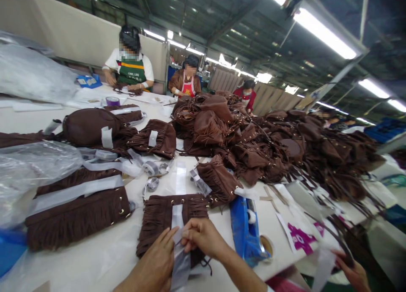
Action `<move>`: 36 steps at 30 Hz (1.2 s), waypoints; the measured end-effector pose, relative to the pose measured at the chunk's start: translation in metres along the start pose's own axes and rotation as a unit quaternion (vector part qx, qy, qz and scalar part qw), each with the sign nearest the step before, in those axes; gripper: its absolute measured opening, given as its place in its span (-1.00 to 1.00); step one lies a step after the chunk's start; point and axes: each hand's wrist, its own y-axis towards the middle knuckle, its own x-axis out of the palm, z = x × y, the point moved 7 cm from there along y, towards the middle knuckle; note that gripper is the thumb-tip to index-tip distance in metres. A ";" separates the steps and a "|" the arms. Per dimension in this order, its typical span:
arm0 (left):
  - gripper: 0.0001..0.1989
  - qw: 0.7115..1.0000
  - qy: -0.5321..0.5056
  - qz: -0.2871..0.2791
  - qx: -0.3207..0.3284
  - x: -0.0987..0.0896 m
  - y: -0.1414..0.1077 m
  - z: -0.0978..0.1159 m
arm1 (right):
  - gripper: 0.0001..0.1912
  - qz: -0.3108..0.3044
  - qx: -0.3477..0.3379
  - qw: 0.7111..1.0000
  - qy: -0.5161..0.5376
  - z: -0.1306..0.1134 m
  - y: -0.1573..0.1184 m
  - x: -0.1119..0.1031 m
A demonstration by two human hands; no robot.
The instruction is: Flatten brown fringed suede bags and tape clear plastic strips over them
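A brown fringed suede piece [158, 220] lies flat in front of me on the white table [101, 258]. A grey-white strip [177, 224] runs down its middle. My left hand [155, 264] rests on the piece's lower part and pinches the strip. My right hand [203, 237] pinches the same strip from the right, fingertips touching those of the left. A blue tape dispenser [245, 230] sits just right of my right hand.
A big heap of brown fringed bags [269, 144] fills the middle and right of the table. More banded pieces [79, 211] and clear plastic bags [28, 169] lie left. Three people work at the far end; another person's hand [353, 273] is at the lower right.
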 end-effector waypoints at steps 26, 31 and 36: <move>-0.68 0.971 -0.050 0.199 -0.124 -0.003 -0.008 -0.022 | -0.97 0.262 -0.074 0.913 -0.304 -0.009 0.022 -0.011; -0.53 0.965 -0.038 0.207 -0.154 0.003 -0.008 -0.027 | -0.96 0.269 -0.083 0.909 -0.307 -0.007 0.022 -0.010; -0.39 0.986 0.028 0.132 -0.102 0.005 0.000 -0.021 | -0.94 0.279 -0.076 0.907 -0.306 -0.005 0.023 -0.011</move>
